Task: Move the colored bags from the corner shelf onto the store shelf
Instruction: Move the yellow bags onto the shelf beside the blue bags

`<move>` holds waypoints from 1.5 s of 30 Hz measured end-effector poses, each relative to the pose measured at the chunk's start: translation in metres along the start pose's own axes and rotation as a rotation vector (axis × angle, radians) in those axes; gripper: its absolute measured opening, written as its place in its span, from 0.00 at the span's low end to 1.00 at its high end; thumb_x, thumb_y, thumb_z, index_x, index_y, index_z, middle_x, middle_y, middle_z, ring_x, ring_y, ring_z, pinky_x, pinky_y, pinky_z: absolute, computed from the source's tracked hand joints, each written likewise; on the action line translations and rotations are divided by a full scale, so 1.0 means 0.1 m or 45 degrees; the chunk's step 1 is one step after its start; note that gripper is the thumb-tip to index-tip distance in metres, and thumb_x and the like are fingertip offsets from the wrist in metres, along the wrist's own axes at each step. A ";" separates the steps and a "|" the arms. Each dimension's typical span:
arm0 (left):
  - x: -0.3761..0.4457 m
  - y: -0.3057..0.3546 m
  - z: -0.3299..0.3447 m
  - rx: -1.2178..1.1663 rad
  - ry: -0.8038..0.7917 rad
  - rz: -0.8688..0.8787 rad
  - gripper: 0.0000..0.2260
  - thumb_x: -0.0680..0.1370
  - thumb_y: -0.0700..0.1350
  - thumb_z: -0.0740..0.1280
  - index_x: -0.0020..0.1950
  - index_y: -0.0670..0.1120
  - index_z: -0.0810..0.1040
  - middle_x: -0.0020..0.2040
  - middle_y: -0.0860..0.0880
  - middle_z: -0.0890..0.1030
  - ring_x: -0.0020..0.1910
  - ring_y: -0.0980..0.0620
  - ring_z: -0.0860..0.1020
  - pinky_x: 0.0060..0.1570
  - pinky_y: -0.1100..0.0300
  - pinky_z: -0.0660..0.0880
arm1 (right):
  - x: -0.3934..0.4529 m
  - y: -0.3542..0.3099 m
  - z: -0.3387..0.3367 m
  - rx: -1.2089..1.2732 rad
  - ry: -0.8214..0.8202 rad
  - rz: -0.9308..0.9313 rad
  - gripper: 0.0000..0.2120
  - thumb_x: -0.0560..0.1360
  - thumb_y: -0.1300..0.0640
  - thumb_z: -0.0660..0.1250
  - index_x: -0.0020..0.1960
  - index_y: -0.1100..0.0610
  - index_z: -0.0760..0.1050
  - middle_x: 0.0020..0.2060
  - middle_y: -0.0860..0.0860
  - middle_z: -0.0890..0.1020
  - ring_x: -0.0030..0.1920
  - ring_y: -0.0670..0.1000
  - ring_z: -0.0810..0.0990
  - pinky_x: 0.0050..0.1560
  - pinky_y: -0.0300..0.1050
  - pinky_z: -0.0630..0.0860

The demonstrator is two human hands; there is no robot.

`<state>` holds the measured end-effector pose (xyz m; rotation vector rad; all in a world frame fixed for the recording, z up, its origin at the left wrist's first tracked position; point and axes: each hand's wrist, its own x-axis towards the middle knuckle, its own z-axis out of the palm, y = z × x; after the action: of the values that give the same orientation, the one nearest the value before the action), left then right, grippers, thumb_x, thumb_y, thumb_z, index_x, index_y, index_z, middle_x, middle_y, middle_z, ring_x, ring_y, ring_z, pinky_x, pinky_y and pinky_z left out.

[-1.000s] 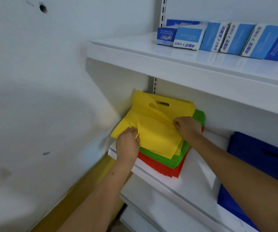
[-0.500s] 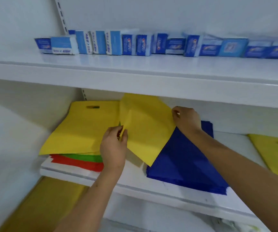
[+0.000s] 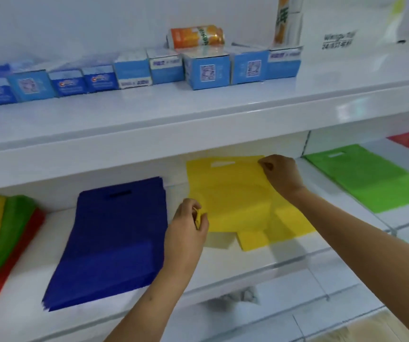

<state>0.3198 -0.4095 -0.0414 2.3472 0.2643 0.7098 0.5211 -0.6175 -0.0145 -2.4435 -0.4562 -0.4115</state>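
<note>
The yellow bag [image 3: 233, 193] is stretched flat over the store shelf [image 3: 284, 257], between the stack of blue bags [image 3: 114, 240] on its left and the green bag [image 3: 371, 178] on its right — held at two diagonal points so the limp fabric stays spread rather than folding on itself as it goes down. Its far edge, with the handle slot, is tucked under the upper shelf [image 3: 198, 114], and beneath its near edge another yellow bag's corner shows, so it seems to be landing on a pile sorted by colour. At the far left the remaining yellow, green and red bags [image 3: 3, 243] lie fanned on the corner shelf, which suggests several trips are left. The right hand [image 3: 281, 175] pinches the bag's far right corner, grip closed on the fabric, steering that end into line. The left hand [image 3: 190, 230] pinches the near left edge, fingers curled round it, keeping the sheet taut. Likely the next step is to lower and release both corners. Small blue boxes [image 3: 206, 70] and an orange can [image 3: 196, 37] on the upper shelf play no part.
</note>
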 end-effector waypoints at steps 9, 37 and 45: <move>-0.21 0.44 0.99 0.395 -0.554 0.206 0.35 0.71 0.73 0.59 0.73 0.56 0.66 0.64 0.53 0.67 0.65 0.52 0.65 0.63 0.57 0.65 | 0.04 1.38 0.04 0.079 -0.302 0.204 0.16 0.76 0.63 0.66 0.64 0.61 0.77 0.63 0.57 0.78 0.61 0.56 0.77 0.63 0.43 0.70; -0.17 0.34 0.71 0.201 -0.385 -0.286 0.39 0.78 0.67 0.59 0.82 0.51 0.48 0.81 0.49 0.49 0.80 0.51 0.47 0.76 0.51 0.58 | 0.27 0.01 0.76 -0.265 -0.446 -0.386 0.30 0.81 0.40 0.51 0.78 0.56 0.56 0.78 0.54 0.55 0.78 0.55 0.52 0.75 0.53 0.53; -0.39 -0.47 -0.60 0.149 0.204 -0.404 0.29 0.80 0.57 0.65 0.78 0.49 0.63 0.74 0.51 0.66 0.73 0.55 0.65 0.68 0.60 0.68 | -0.13 -1.91 1.50 0.051 -0.541 -0.701 0.30 0.82 0.41 0.51 0.78 0.56 0.56 0.77 0.52 0.58 0.77 0.53 0.55 0.76 0.51 0.55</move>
<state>0.2541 -0.3557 -0.0503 2.2846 0.7481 0.7405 0.4581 -0.3834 -0.0365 -2.3346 -1.3159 -0.0917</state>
